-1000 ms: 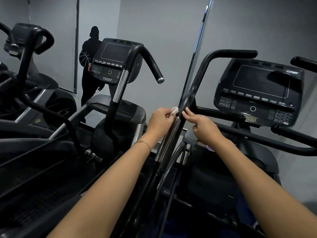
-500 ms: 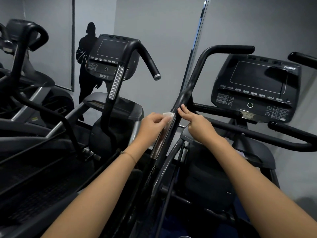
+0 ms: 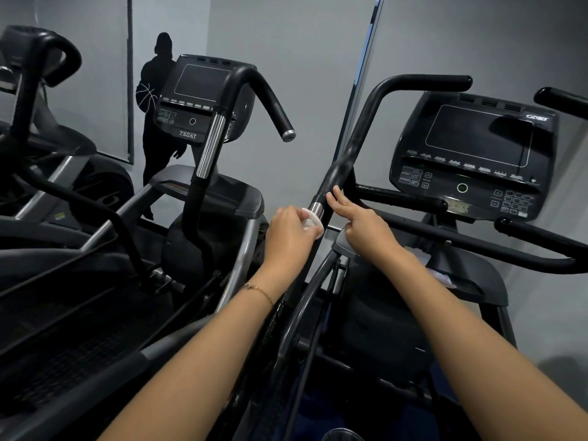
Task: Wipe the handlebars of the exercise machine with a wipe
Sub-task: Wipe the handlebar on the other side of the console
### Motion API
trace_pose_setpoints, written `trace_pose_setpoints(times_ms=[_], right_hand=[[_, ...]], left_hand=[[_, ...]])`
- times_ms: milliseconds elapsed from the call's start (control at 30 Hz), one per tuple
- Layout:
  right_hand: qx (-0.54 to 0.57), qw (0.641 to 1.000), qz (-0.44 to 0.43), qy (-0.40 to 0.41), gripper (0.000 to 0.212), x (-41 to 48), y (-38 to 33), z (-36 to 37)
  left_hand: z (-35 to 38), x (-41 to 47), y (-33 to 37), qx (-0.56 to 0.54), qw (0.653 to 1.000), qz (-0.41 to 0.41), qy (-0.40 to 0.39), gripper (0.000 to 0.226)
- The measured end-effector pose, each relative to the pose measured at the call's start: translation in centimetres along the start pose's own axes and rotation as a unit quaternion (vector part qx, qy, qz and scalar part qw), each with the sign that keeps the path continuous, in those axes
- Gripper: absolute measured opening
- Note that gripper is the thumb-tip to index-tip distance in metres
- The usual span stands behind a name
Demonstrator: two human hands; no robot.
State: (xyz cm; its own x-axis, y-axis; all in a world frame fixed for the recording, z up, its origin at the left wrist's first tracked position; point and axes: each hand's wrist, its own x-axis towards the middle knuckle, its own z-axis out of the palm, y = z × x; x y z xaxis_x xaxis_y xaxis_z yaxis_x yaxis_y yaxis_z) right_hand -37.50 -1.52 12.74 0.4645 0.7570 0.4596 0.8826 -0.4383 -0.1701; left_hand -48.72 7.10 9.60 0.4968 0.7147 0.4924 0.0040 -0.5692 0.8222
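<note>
While the left hand [image 3: 291, 230] pinches the white wipe [image 3: 313, 221] against the chrome sleeve [image 3: 316, 210] of the handlebar [image 3: 353, 144], apparently to rub that band, the right hand [image 3: 359, 221] lies released. Its straight fingers touch the bar at the wipe's 2 o'clock, likely steadying it. The wipe sits at the left hand's 2 o'clock, touching the sleeve.
</note>
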Motion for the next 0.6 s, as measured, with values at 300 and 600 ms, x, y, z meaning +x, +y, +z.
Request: trace_pose_setpoints(times_ms=[300,600], right_hand=[[-0.012,1.000,-0.002,-0.005,0.081,0.0,-0.1,-0.4],[0.001,1.000,-0.010,-0.005,0.082,0.2,0.5,0.6]], left_hand=[[0.4,2.3,1.8,0.018,0.999,-0.022,-0.023,0.015],[0.6,0.1,0.2,0.062,0.998,-0.008,0.006,0.025]])
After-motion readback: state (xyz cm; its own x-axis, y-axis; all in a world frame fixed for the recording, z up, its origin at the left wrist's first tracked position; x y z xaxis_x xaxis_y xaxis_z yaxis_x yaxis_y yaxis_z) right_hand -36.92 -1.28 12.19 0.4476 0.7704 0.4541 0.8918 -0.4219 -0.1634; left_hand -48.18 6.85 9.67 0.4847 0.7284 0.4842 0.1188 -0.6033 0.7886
